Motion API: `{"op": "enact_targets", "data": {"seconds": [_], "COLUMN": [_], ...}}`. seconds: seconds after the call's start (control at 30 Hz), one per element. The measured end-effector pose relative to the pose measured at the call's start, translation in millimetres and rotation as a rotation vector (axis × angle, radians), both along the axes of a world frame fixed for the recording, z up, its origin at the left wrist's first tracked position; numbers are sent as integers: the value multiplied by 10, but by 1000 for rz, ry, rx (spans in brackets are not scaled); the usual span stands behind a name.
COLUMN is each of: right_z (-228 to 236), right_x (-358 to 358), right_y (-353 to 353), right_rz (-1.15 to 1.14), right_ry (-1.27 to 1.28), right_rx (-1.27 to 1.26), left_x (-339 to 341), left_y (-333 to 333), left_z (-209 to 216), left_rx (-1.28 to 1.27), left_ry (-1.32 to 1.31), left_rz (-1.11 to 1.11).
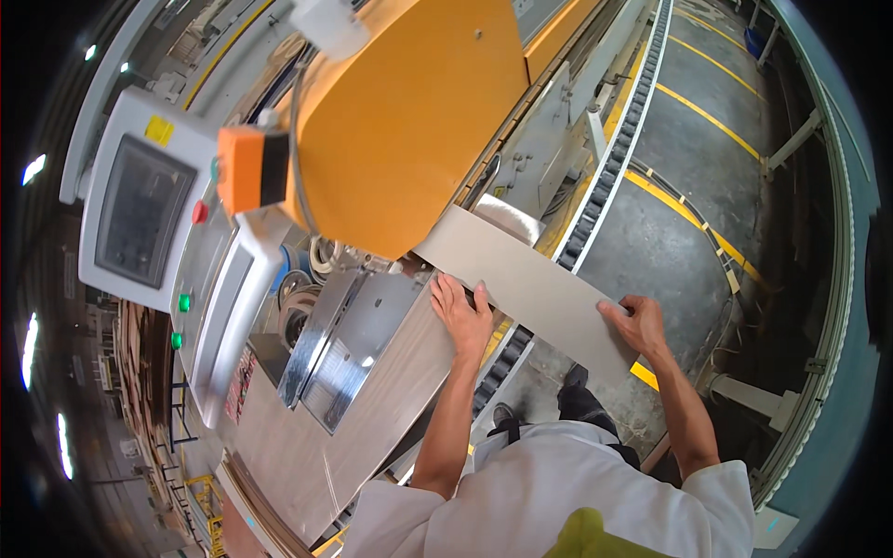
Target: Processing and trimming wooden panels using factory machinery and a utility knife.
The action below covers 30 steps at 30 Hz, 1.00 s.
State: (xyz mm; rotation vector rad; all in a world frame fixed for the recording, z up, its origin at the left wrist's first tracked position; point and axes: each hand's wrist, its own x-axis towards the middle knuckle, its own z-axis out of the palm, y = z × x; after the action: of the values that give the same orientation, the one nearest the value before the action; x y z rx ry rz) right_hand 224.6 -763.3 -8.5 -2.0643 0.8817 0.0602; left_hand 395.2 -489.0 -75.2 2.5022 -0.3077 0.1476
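Note:
A flat grey-beige panel [539,288] reaches from the orange machine housing [409,121] out across the roller track. My right hand [637,325] grips its outer end, thumb on the top face and fingers curled at the edge. Beside the panel's inner end, close to the machine, lies my left hand [465,314], its fingers stretched out and its thumb apart. Its fingertips are at the panel's near edge; whether they press on it I cannot tell. Under the housing, the panel's inner edge is hidden.
Left of my left hand is a wood-grain worktop [372,400] with a shiny metal plate [363,344]. A control screen [144,209] with buttons stands at the far left. The roller track [605,177] runs away from me; a cable [698,219] lies on the floor at right.

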Motion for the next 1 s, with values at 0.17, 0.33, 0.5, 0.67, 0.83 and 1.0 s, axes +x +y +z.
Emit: {"op": "enact_targets", "data": {"seconds": [0.17,0.33,0.5,0.67,0.83,1.0], "right_z": [-38,-37,-94,-362,-349,-210], "right_x": [204,350,503,659,779,-364], "right_y": [-444,-797,-1165,-1604,-1761,-1235], "right_rz": [-3,1,-8,85,-69,-767], "right_ry": [-8,-21,-14,-43,-252,-680], "right_rx": [2,-3,-25,-98,-156,-626], "left_x": [210,378,569,874,1591,1995], "left_y": [-443,-786,-1150,-1353,-1591,-1979], "left_z": [5,33,-26,-334,-464,-473], "left_rx": [-8,18,-3,138,186,212], "left_ry": [-9,25,-10,-256,-454,-183], "left_rz": [-6,-9,-5,-76,-254,-146]}}
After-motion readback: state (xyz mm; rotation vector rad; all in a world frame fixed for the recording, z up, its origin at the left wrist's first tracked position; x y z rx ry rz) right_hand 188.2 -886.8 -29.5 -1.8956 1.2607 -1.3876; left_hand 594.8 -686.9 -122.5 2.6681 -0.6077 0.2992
